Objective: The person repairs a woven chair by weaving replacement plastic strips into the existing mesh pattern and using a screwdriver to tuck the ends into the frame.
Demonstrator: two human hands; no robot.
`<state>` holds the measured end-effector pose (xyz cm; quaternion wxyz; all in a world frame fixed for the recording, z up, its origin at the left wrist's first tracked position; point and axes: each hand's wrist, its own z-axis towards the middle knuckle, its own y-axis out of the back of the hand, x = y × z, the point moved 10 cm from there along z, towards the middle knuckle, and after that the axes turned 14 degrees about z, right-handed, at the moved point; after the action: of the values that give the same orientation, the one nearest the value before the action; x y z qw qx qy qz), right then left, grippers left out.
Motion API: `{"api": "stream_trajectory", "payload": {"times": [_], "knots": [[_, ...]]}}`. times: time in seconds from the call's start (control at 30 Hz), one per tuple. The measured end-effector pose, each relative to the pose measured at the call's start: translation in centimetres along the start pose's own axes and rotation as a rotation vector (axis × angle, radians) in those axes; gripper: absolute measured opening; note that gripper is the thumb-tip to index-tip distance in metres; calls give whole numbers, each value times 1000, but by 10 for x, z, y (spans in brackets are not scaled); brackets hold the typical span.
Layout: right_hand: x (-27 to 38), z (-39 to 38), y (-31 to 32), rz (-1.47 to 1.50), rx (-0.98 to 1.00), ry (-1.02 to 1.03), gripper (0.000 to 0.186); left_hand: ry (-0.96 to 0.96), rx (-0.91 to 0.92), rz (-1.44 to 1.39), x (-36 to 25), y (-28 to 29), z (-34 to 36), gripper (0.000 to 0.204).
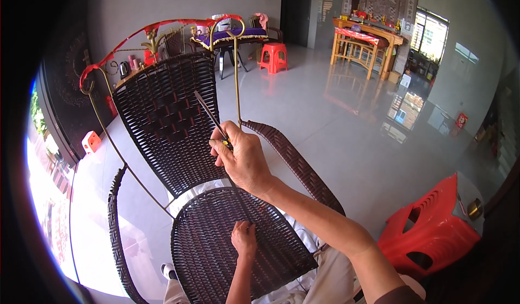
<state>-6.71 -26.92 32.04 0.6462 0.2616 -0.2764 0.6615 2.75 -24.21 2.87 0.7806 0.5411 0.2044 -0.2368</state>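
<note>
In front of me stands a dark brown woven wicker chair with a backrest (168,98), a rounded seat (211,244) and a thin brass-coloured metal frame. My right hand (241,160) is raised before the backrest, closed around a screwdriver-like tool (207,109) with a long metal shaft and a black and yellow handle. Its tip points up and left, near the backrest's weave. Over the seat, my left hand (244,241) is closed on a dark weaving strip (236,195), which runs up towards my right hand. The strip's upper end is hidden.
Woven armrests (295,160) curve around both sides of the seat. A red plastic stool (428,228) is close at my right, with a brass-coloured round item (475,209) on it. Farther off are another red stool (274,58), a purple-covered table (238,34) and a wooden altar table (368,30).
</note>
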Motion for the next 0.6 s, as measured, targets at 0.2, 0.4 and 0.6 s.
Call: {"api": "stream_trajectory", "payload": {"times": [0.2, 0.4, 0.6], "knots": [[-6, -3, 4, 82, -38, -20, 6, -93, -10, 7, 3, -1, 10, 14], [9, 21, 16, 68, -34, 13, 8, -88, 95, -91, -8, -11, 49, 18], [7, 13, 10, 224, 7, 7, 8, -17, 331, -460, 5, -14, 45, 16]]}}
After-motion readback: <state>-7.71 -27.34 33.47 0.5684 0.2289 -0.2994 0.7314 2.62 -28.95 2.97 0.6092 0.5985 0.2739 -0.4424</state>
